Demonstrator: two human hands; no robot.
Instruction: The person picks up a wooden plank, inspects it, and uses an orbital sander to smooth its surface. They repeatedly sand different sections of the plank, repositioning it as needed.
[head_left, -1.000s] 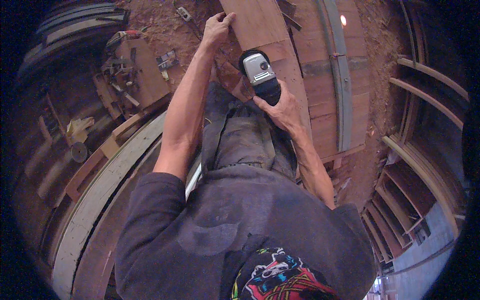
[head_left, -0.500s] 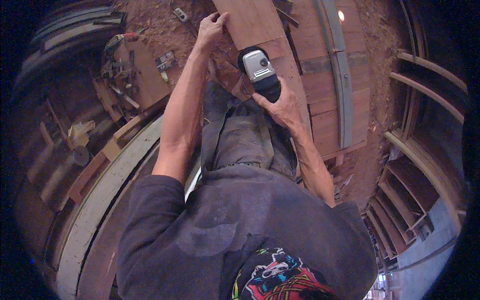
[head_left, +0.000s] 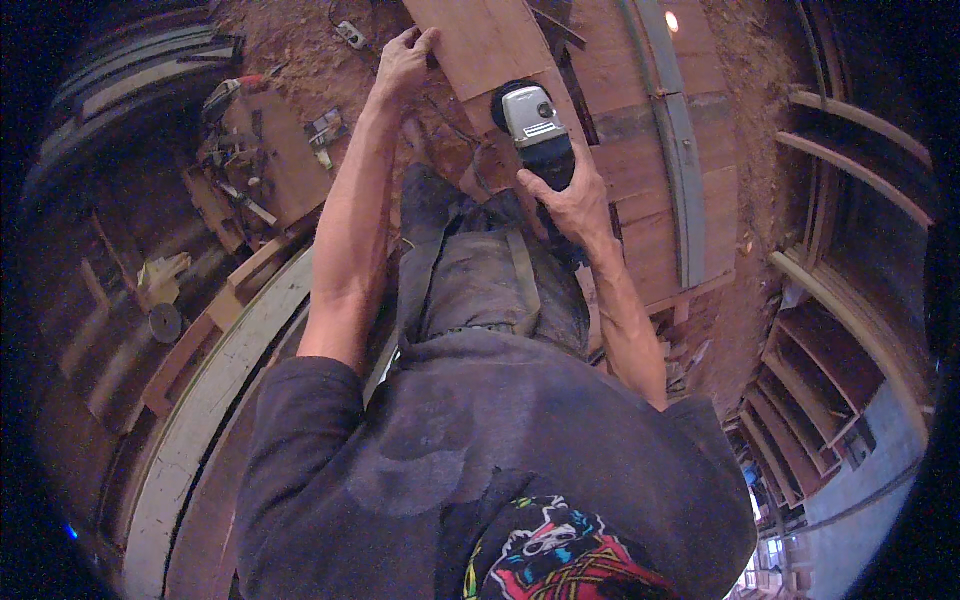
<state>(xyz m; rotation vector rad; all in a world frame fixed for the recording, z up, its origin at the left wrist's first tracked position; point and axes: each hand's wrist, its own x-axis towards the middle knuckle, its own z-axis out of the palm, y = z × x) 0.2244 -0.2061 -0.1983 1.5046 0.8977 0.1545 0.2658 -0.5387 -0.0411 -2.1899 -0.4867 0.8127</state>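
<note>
My right hand (head_left: 577, 203) is wrapped round the dark rear body of a power sander (head_left: 537, 120) with a silver head and a round black pad. The sander rests on a long reddish-brown wooden board (head_left: 480, 42), close to its right edge; the pad's underside is hidden. At the board's left edge, farther up, my left hand (head_left: 405, 62) is closed, its thumb and forefinger pinching the edge. A crosswise line on the board shows just beside the sander's pad.
Right of the board lie wide wooden panels (head_left: 650, 235) with a long grey bar (head_left: 685, 170) across them. A white power socket (head_left: 349, 35) sits on the dusty ground at the upper left. Wood scraps (head_left: 235, 175) and tools clutter the left side; wooden shelving (head_left: 810, 380) stands at the right.
The sander and my right hand have moved right across the board, toward its right edge. My left hand stays at the board's left edge. The whole view has shifted slightly.
</note>
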